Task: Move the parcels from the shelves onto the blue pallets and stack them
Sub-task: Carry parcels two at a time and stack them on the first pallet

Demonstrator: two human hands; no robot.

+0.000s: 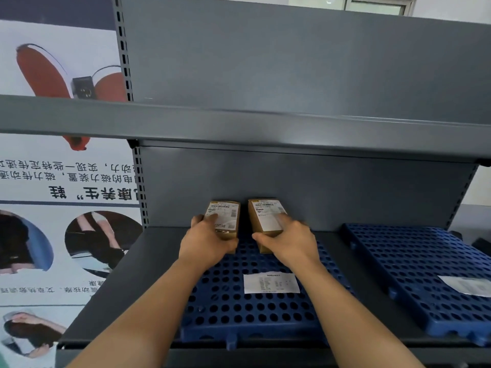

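Two small brown cardboard parcels with white shipping labels stand side by side at the back of a blue perforated pallet (239, 312) on the lower grey shelf. My left hand (206, 241) grips the left parcel (225, 217) from its near end. My right hand (288, 240) grips the right parcel (265, 215), fingers laid over its label. Both parcels sit close to the shelf's back panel, a narrow gap between them. A white paper slip (271, 282) lies flat on the pallet between my forearms.
A second blue pallet (414, 264) lies to the right on the same shelf, with a white label (467, 285) on it. The upper grey shelf (239, 126) overhangs the work area. A printed poster (61, 181) covers the wall at left.
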